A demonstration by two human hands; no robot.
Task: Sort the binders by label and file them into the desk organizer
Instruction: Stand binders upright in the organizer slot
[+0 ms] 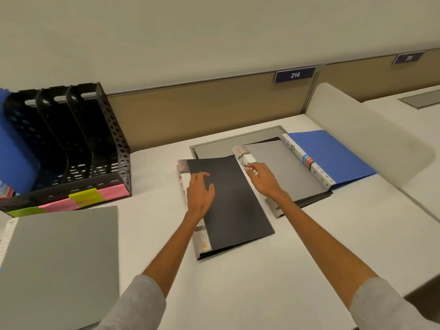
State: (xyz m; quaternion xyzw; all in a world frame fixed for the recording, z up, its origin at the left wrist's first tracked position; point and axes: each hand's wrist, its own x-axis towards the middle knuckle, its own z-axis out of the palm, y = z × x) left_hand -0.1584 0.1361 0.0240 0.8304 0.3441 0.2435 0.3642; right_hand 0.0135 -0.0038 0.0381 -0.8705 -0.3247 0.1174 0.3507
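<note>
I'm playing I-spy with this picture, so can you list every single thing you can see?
desk organizer: one, black, back left of the desk
sticky notes: several, pink and yellow-green, on the organizer's front edge
blue folder: one, blue, at the organizer's far left end
near grey binder: one, grey, front left, lying flat
black binder: one, black, middle of the desk
far grey binder: one, grey with a white spine, right of the black one
blue binder: one, blue, back right
number plate: one, blue, reads 214, on the partition
desk: one, white
left hand: on the black binder
right hand: fingertips on the far grey binder's spine
</note>
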